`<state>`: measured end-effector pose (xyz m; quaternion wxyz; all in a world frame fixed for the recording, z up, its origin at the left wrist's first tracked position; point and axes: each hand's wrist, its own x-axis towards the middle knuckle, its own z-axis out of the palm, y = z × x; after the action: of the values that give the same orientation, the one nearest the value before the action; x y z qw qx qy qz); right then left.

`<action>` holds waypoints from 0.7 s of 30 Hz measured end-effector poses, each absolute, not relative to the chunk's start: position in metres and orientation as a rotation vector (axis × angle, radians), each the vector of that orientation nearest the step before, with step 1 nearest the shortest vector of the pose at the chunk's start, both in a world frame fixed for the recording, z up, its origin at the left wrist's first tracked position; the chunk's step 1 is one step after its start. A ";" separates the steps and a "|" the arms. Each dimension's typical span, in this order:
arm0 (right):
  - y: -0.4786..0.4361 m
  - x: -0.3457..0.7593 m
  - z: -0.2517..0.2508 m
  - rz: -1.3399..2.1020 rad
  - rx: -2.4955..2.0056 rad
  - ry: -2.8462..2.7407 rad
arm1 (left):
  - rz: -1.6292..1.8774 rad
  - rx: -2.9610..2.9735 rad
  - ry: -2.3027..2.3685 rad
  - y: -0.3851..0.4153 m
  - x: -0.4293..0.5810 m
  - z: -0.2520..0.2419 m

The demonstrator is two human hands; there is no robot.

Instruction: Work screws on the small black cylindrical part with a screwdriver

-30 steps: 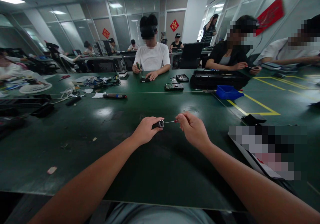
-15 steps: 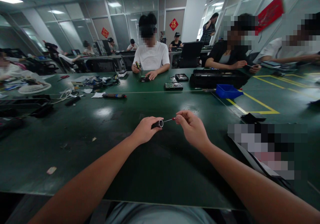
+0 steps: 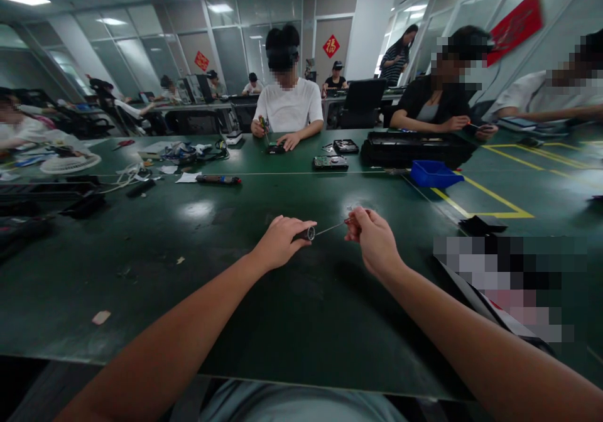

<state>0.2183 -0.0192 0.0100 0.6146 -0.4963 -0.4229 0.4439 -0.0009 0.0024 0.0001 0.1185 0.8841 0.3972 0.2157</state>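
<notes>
Holds the short dark tube (image 3: 305, 235) between the thumb and fingers of the left hand (image 3: 277, 244), over the green table (image 3: 282, 334), with the round end (image 3: 311, 233) toward the right hand (image 3: 379, 241). Pinches the red part of a thin tool (image 3: 330, 228) in the right hand and points the metal rod at that end. Cannot see the tip well. Best to keep the tube still, line up the rod, and move gently.

I count one black tube (image 3: 308, 234) in my left grip (image 3: 281, 243) and one thin tool (image 3: 330, 228) in my right grip (image 3: 378, 240). Far on the surface (image 3: 254, 334), I see two loose flat drives (image 3: 330, 162) and, right of them, one blue tray (image 3: 433, 174).
</notes>
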 end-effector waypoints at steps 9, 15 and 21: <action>-0.024 0.219 0.008 0.865 -1.163 -1.284 | 0.679 2.540 1.190 0.000 0.000 0.000; -0.030 0.217 0.015 0.800 -1.202 -1.460 | 0.744 2.530 1.195 -0.001 -0.001 0.000; -0.035 0.214 0.018 0.611 -1.276 -1.511 | 0.814 2.470 1.203 0.001 -0.003 -0.003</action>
<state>0.2142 -0.0348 0.0180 0.5106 -0.5301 -0.6276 0.2538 -0.0031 0.0011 -0.0032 0.1376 0.8538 0.4158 0.2814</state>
